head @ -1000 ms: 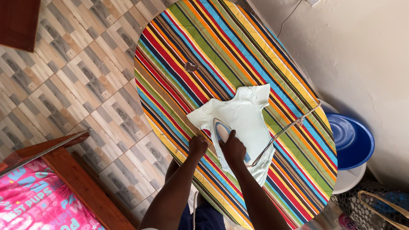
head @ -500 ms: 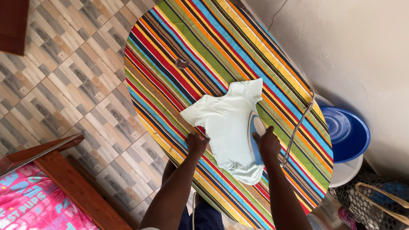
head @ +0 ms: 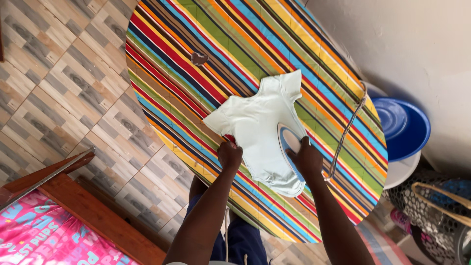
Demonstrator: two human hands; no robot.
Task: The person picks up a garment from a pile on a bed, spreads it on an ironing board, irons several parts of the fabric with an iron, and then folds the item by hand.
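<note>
A small pale mint shirt [head: 257,122] lies flat on an ironing board covered in bright striped cloth [head: 206,44]. My right hand [head: 306,159] grips a blue and white iron [head: 288,142] that rests on the shirt's right side. My left hand [head: 229,155] presses down on the shirt's lower left edge with closed fingers. The iron's handle is hidden under my right hand.
A metal iron rest [head: 348,127] sits at the board's right edge. Blue [head: 405,125] and white [head: 402,172] basins stand by the wall on the right, with a mesh basket [head: 431,206] nearby. A wooden bed frame [head: 93,211] with a pink cover [head: 34,230] is at lower left. The floor is tiled [head: 64,88].
My right hand has slid the iron from the shirt's lower left part toward its right side. My left hand has stayed on the shirt's edge.
</note>
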